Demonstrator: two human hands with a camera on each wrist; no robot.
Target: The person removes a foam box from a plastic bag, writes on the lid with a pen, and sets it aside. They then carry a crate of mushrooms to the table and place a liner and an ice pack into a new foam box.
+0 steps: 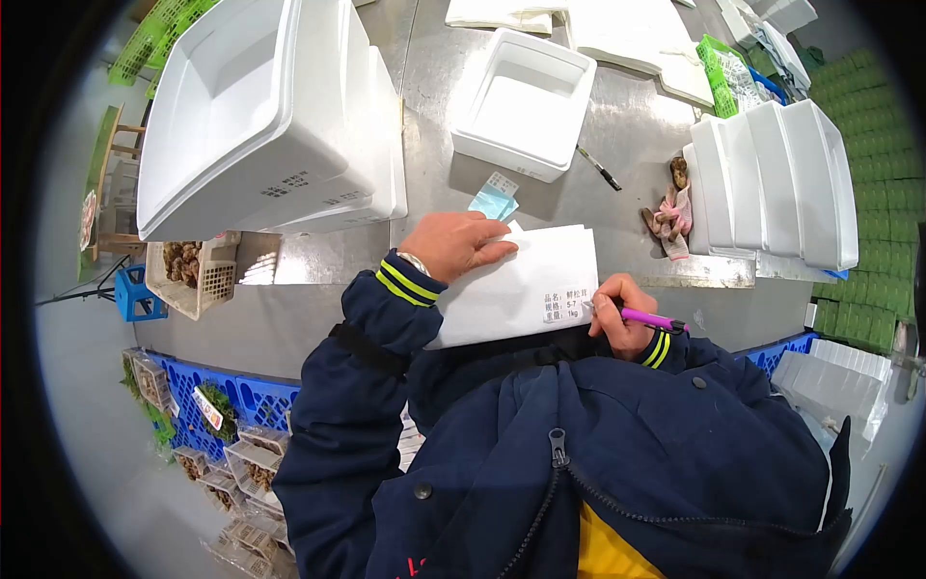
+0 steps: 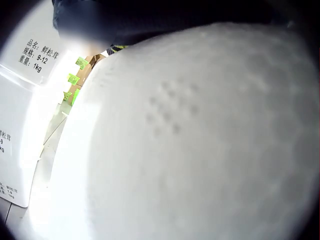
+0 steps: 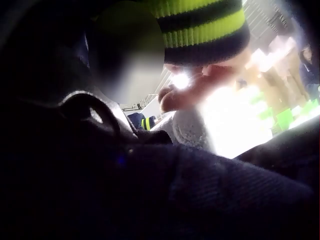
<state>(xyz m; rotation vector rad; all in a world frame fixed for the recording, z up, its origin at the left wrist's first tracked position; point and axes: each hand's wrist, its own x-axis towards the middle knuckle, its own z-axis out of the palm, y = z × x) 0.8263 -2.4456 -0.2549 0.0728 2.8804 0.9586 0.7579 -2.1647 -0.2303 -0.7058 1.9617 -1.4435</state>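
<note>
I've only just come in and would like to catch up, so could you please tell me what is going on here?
A person in a navy cloth jacket rests the left hand on a white foam box printed with black text. The right hand grips a slim purple pen, its tip close to the text. Whether it is writing, I cannot tell. More white foam boxes sit stacked at both sides of the grey metal table.

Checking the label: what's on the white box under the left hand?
Printed text and the left hand; the right hand holds a purple pen by the text. What the left hand covers is hidden.
</note>
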